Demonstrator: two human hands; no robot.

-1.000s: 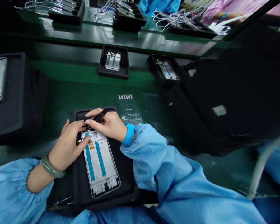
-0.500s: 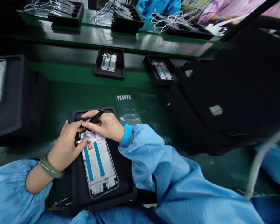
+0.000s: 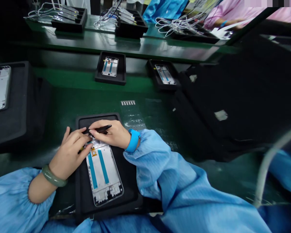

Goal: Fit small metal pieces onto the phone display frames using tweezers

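Observation:
My right hand pinches black tweezers, which lie almost level with their tips at the top end of a silver phone frame. That frame lies face up with two blue strips and a small yellow-orange label. My left hand rests over its top left corner, with the fingers next to the tweezer tips. The hands hide the frame's top end. A small yellow-tipped part shows beside my left hand. The frame sits on a black mat.
A clear sheet with small white labels lies beyond the mat on the green bench. Other frames sit in black trays farther on. Black cloth covers the right side. Racks with white cables stand on a far shelf.
The tweezers have swung from a steep angle to nearly level, and my right hand has shifted slightly. The whole view has drifted a little, with the far trays lower and more to the left.

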